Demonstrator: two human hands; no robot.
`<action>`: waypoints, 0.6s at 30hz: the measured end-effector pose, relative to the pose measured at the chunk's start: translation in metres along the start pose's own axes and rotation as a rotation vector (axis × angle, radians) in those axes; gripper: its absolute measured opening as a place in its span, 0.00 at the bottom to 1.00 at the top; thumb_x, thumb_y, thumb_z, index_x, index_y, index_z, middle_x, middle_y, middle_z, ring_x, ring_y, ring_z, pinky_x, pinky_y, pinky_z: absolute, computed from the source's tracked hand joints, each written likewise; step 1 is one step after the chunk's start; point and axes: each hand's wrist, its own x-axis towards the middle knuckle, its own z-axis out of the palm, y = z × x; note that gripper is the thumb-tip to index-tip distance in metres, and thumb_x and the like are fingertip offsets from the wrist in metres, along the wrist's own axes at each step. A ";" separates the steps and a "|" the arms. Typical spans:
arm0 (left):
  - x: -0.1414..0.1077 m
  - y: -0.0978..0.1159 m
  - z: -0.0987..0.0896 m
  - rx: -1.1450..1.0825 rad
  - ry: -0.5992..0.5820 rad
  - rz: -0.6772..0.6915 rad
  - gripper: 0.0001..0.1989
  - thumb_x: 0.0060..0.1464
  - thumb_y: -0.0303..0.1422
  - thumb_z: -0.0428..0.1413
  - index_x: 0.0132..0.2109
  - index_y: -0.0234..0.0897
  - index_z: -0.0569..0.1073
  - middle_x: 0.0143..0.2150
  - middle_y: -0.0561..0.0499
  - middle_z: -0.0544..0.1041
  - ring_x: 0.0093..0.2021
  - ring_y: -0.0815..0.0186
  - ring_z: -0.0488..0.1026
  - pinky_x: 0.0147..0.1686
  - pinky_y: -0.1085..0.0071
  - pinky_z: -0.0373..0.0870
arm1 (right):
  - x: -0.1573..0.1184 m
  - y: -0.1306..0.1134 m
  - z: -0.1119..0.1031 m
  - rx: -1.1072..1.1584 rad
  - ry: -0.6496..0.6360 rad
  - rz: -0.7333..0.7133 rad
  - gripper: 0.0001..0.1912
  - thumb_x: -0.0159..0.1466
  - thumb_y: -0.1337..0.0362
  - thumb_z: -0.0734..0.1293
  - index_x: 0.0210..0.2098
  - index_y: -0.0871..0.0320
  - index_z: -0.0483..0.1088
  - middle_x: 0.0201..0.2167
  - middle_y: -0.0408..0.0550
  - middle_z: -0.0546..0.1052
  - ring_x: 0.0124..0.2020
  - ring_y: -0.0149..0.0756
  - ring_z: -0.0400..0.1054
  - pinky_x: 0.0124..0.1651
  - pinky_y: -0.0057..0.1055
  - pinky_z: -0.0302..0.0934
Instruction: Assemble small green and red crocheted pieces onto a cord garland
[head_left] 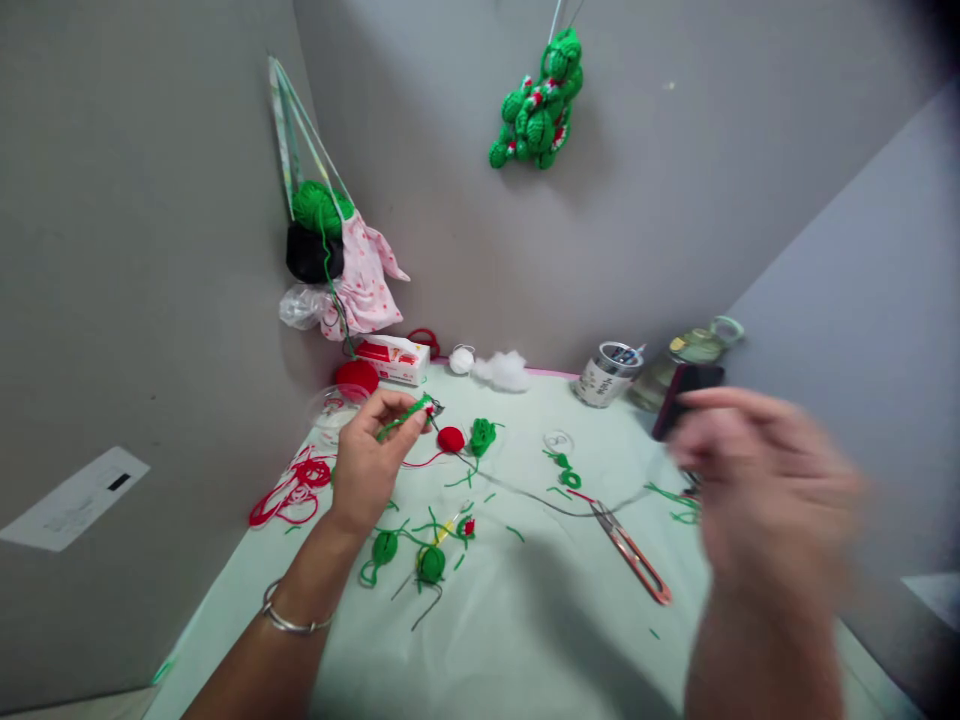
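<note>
My left hand pinches a small green crochet piece with a red and white end. From that end a dark thread droops to the table and curves toward my right hand. That hand is raised on the right, smeared by motion, with its fingers drawn together; what they hold cannot be made out. Behind its fingertips shows a dark phone-like object. Near my left hand lie a red ball and a green yarn bundle.
Orange-handled scissors lie right of centre. Green crochet balls and yarn scraps sit in front, red yarn at left. Along the back stand a tissue box, white stuffing, a tin and a jug.
</note>
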 end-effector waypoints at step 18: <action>-0.012 0.003 0.016 0.013 -0.068 -0.025 0.07 0.54 0.35 0.60 0.37 0.37 0.72 0.34 0.52 0.76 0.36 0.65 0.76 0.40 0.71 0.73 | -0.035 -0.040 0.024 0.357 -0.871 -0.200 0.07 0.63 0.73 0.66 0.31 0.55 0.70 0.26 0.42 0.72 0.28 0.29 0.67 0.31 0.26 0.64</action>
